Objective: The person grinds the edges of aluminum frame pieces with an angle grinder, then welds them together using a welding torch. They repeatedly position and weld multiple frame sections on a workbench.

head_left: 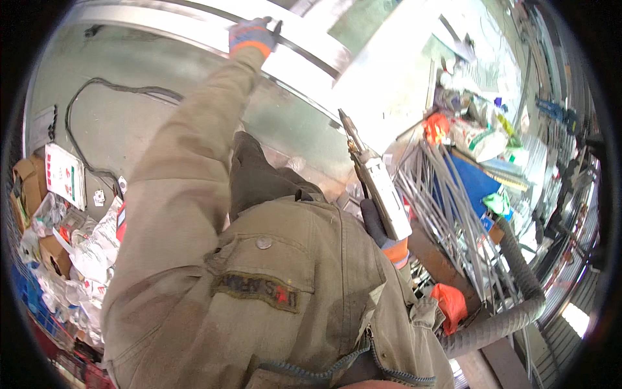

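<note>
At the top of the head view, my left hand [251, 35], in a grey and orange glove, rests on a long white beam [304, 40] with a dark groove. Its thumb and a finger stand apart. My right hand [387, 243], gloved alike, is closed around a gun-shaped tool [382, 188] at my right side. This tool has a white body, brass-coloured fittings and a narrow dark tip pointing up and away from me. Its body covers part of my fingers. The tip is apart from the bright white panel [382, 84] beyond it.
A black cable [81, 146] curves over the floor at left, near cardboard and plastic rubbish [84, 249]. Thin metal rods [447, 207], bags [479, 139] and a ribbed grey hose [521, 266] crowd the right. An orange-red piece [450, 308] lies beside the hose.
</note>
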Motion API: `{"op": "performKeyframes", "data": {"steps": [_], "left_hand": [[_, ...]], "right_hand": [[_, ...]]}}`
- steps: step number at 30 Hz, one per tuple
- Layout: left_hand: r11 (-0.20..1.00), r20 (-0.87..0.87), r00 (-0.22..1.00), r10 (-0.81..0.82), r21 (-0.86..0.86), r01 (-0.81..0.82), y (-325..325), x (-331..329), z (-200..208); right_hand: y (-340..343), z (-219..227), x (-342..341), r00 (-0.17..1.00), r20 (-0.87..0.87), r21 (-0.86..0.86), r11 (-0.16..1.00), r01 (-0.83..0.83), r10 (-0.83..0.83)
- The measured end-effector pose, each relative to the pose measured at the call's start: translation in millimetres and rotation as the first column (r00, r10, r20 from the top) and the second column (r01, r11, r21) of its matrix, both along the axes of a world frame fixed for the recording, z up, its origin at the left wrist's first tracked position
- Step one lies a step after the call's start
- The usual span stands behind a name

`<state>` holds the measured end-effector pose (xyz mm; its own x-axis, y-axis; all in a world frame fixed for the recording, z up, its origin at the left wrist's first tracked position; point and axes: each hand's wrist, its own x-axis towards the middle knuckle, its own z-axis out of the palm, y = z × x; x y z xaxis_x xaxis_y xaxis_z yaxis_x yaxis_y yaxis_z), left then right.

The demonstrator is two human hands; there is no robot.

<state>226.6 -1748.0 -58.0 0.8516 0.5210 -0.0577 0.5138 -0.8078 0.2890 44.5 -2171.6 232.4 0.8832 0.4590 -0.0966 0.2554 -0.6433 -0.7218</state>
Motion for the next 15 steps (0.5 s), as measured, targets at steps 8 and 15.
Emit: {"op": "performKeyframes", "data": {"steps": [8, 15], "left_hand": [[0.966, 0.453, 0.877, -0.164, -0.107, 0.235, 37, -179, 49], [0.806, -0.168, 0.945, 0.281, -0.494, -0.328, 148, -484, -29]], "right_hand": [[183, 19, -8, 0.995, -0.062, 0.001, 0.997, -0.078, 0.077], [359, 10, 9, 0.908, -0.036, 0.09, 0.907, -0.412, 0.416]]}}
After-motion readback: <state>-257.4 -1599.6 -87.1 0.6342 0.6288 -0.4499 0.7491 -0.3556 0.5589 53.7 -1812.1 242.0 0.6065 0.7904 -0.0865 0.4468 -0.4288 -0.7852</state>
